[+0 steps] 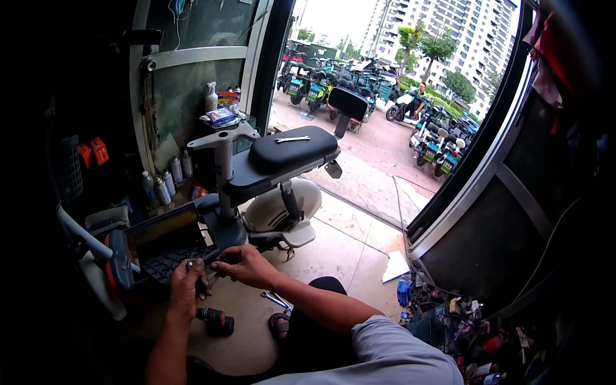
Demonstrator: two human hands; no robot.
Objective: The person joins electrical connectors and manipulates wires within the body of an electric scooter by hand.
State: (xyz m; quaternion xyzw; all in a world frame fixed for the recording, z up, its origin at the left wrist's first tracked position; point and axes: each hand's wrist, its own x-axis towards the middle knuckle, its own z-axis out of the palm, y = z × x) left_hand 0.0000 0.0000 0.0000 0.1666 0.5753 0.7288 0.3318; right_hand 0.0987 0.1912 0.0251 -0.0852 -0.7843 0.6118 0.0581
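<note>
My left hand (185,289) is closed, and a small shiny round metal end (189,265) shows at its thumb; the rest is hidden in the fist. Close beside it, my right hand (245,265) pinches its fingers together over something too small to make out. Both hands are in front of the electric scooter's footboard, where an open compartment (168,239) shows a dark ribbed piece. Just below the left hand, a black and red power tool (216,321) appears to lie on the floor. Two wrenches (277,300) lie near my sandalled foot.
The scooter's black seat (292,149) carries another wrench (292,138). Spray cans (168,182) and bottles stand behind the scooter. At the right, a heap of parts and tools (468,340) lies by the door frame. Outside are parked scooters (346,83) and a person (420,96).
</note>
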